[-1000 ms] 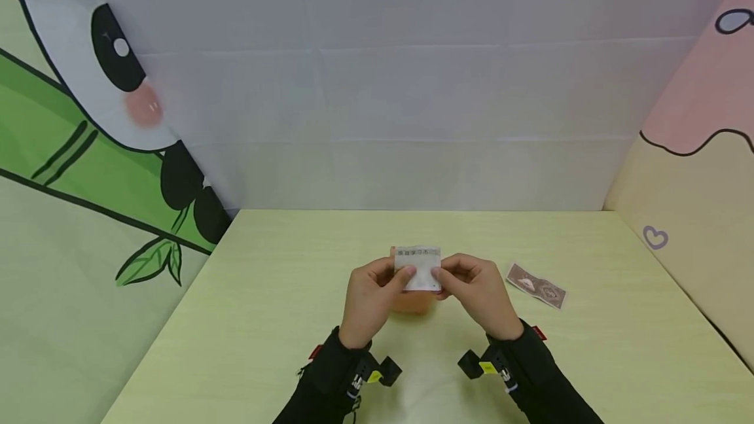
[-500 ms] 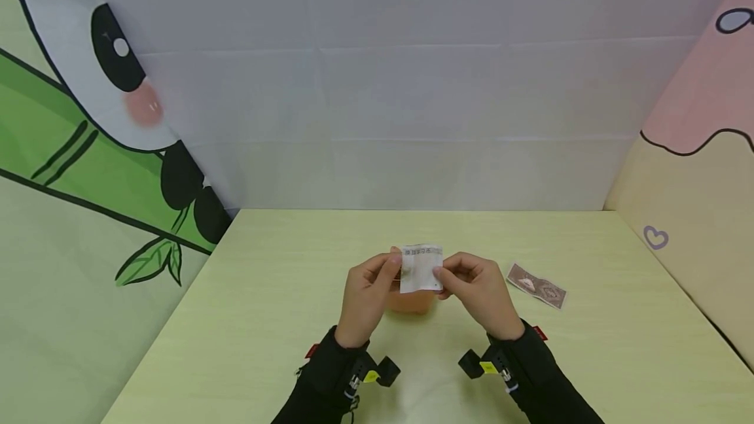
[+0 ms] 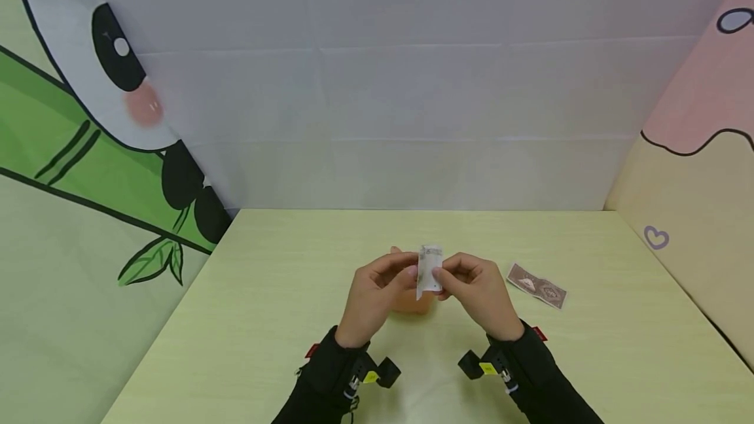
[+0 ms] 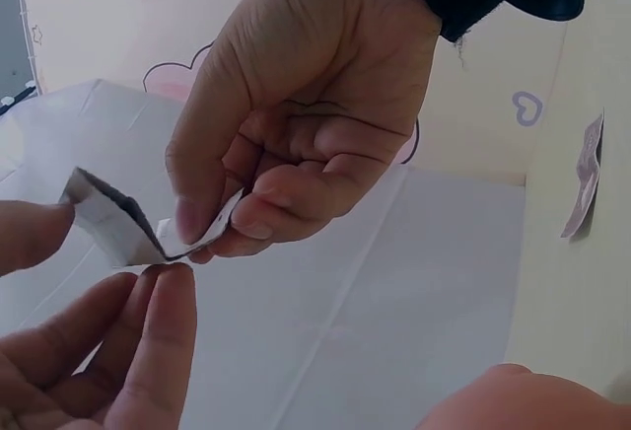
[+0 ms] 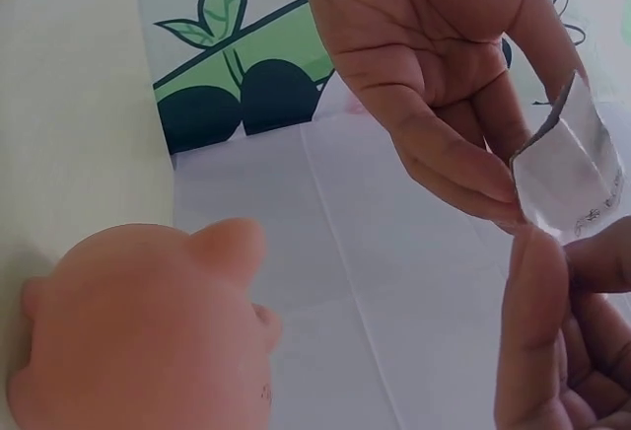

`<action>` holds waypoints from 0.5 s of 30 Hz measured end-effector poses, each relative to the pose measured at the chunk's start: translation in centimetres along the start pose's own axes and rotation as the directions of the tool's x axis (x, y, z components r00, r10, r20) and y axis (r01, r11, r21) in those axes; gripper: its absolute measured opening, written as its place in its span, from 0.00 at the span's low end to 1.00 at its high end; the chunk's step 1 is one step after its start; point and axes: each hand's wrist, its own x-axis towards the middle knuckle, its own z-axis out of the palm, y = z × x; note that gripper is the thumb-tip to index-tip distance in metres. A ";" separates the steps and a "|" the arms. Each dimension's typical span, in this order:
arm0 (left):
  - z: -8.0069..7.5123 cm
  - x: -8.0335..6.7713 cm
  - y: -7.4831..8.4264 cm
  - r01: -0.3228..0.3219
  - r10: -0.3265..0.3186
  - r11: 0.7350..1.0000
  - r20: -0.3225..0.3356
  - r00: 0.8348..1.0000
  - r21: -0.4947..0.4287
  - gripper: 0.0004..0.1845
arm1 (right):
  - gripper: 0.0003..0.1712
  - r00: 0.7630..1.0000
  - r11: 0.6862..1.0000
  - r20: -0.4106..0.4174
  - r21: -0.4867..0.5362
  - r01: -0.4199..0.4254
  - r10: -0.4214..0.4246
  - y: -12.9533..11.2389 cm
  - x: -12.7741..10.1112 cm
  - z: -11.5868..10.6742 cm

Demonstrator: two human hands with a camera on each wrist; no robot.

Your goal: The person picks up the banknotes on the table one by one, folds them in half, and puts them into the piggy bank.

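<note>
Between the fingertips of both hands there's a small whitish folded paper note with grey print (image 3: 429, 271), held up in the air just above a peach-coloured rubbery piggy bank (image 3: 412, 301) that sits on the pale yellow-green wooden tabletop (image 3: 283, 319). Right hand (image 3: 474, 293) has its thumb and forefinger pinched tight on the near edge of the fold, other fingers curled in behind. Left hand (image 3: 377, 296) is looser, thumb and fingertips (image 4: 168, 297) just closing on the other flap, so the paper makes a narrow V in the left wrist view. If I were doing this fold, I'd keep the right pinch as the anchor and let the left fingers bring the free flap over until the edges line up, then run a thumb along the crease. Squeezing before the edges match probably gives a crooked fold, and my guess is thin paper like this bends wherever it's pushed. The piggy bank (image 5: 138, 336) is right underneath, not touching the paper. Off to the right, well apart from the hands, a brownish printed banknote (image 3: 536, 285) lies flat on the table. Black sleeves and wrist cameras (image 3: 377, 371) sit behind both hands.
</note>
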 end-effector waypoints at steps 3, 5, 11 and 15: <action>0.1 0.0 -0.1 0.023 -0.023 0.999 0.023 0.999 0.025 0.17 | 0.06 1.000 1.000 0.007 0.005 0.017 -0.017 0.0 -0.1 0.2; 0.2 0.0 -0.2 0.047 -0.048 0.998 0.030 0.998 0.041 0.18 | 0.06 0.999 0.999 0.014 0.005 0.032 -0.033 0.1 -0.1 0.2; 0.6 0.0 -0.4 0.082 -0.084 0.995 0.029 0.996 0.049 0.19 | 0.05 0.997 0.997 0.027 -0.017 0.074 -0.073 0.3 -0.3 0.3; 0.7 0.0 -0.4 0.084 -0.085 0.994 0.013 0.996 0.065 0.19 | 0.05 0.995 0.994 0.030 -0.041 0.101 -0.100 0.4 -0.3 0.4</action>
